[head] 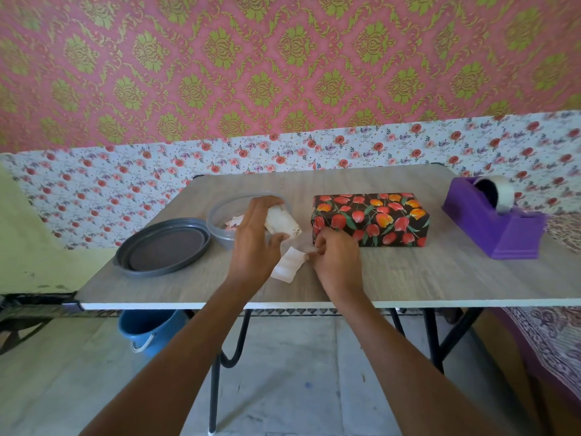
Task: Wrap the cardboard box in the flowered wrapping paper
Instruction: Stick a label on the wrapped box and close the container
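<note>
The box (372,219) lies on the table right of centre, covered all round in black wrapping paper with red and orange tulips. My left hand (256,239) holds a white folded paper piece (280,220) above a clear plastic bowl (220,215). My right hand (336,261) is just in front of the box's near left corner and pinches the end of another white paper scrap (287,265) that lies on the table between my hands.
A grey lid (162,247) lies left of the bowl, which holds more paper bits. A purple tape dispenser (493,220) stands at the right end of the wooden table (440,278). A blue bucket (147,332) sits on the floor under the table's left side.
</note>
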`<state>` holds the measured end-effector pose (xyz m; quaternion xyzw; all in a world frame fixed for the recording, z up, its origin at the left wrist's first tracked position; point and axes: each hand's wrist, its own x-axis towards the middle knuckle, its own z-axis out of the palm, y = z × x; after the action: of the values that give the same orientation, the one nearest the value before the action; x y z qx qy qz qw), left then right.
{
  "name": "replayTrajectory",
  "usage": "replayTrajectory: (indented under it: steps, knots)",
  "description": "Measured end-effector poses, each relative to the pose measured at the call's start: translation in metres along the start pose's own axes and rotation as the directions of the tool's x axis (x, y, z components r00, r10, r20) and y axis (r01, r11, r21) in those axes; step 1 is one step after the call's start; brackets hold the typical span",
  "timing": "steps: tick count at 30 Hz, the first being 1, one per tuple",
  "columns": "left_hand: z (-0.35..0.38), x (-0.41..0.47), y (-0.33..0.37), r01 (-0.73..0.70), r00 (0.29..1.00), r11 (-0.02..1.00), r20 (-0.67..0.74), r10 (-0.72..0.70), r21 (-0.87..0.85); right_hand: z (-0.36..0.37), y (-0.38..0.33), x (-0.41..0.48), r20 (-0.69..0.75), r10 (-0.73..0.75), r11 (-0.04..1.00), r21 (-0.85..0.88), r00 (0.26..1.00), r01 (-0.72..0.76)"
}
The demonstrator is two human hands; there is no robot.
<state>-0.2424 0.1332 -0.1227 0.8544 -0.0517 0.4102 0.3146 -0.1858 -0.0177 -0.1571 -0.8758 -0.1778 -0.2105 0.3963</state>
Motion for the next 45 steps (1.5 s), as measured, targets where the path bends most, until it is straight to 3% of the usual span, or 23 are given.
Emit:
replayTrajectory:
  steps: [4, 6, 9, 11, 17, 21, 23, 27, 30, 37, 41, 45]
  knots:
    - [0.003, 0.005, -0.001, -0.014, 0.998, 1.000, 0.068, 0.015, -0.005, -0.011, 0.000, 0.004, -0.168, -0.092, 0.921, 0.359, 0.982, 0.148]
    - [0.006, 0.007, -0.003, 0.025, 0.994, 1.000, 0.107, -0.026, 0.010, -0.017, -0.002, 0.003, -0.150, -0.178, 0.845, 0.483, 0.973, 0.229]
    - [0.010, 0.010, -0.003, 0.088, 0.983, 0.996, 0.157, -0.091, 0.024, -0.019, -0.003, -0.001, -0.097, -0.307, 0.831, 0.457, 0.947, 0.316]
    - [0.013, 0.011, -0.002, 0.101, 0.980, 0.994, 0.169, -0.107, 0.041, -0.017, -0.002, 0.000, -0.103, -0.307, 0.855, 0.408, 0.946, 0.321]
    - [0.014, 0.010, 0.006, 0.179, 0.970, 0.984, 0.171, -0.173, -0.021, -0.012, -0.002, 0.006, -0.225, -0.191, 0.841, 0.464, 0.955, 0.278]
    - [0.021, 0.012, 0.016, 0.224, 0.974, 0.975, 0.042, -0.224, 0.006, -0.020, -0.004, 0.006, -0.193, -0.001, 0.751, 0.647, 0.981, 0.128]
    - [0.024, 0.016, 0.020, 0.286, 0.958, 0.958, 0.046, -0.285, -0.019, -0.025, -0.006, 0.007, -0.186, 0.071, 0.680, 0.728, 0.980, 0.089]
    - [0.026, 0.025, 0.034, 0.483, 0.875, 0.803, 0.159, -0.457, -0.349, -0.036, -0.005, 0.013, -0.184, 0.230, 0.598, 0.802, 0.956, 0.011]
    - [0.029, 0.034, 0.044, 0.560, 0.820, 0.684, 0.194, -0.538, -0.468, -0.046, 0.002, 0.022, -0.174, 0.282, 0.616, 0.787, 0.944, -0.039]
    - [0.046, 0.082, 0.051, 0.560, 0.824, 0.781, 0.083, -0.561, -0.276, -0.080, 0.007, 0.073, -0.129, 0.284, 0.744, 0.655, 0.950, -0.134]
    - [0.060, 0.108, 0.045, 0.528, 0.849, 0.823, 0.138, -0.510, -0.210, -0.090, 0.012, 0.107, -0.176, 0.088, 0.944, 0.329, 0.980, -0.026]
    - [0.075, 0.124, 0.031, 0.588, 0.805, 0.801, 0.174, -0.567, -0.114, -0.081, 0.025, 0.133, -0.041, 0.069, 0.973, 0.225, 0.997, -0.058]
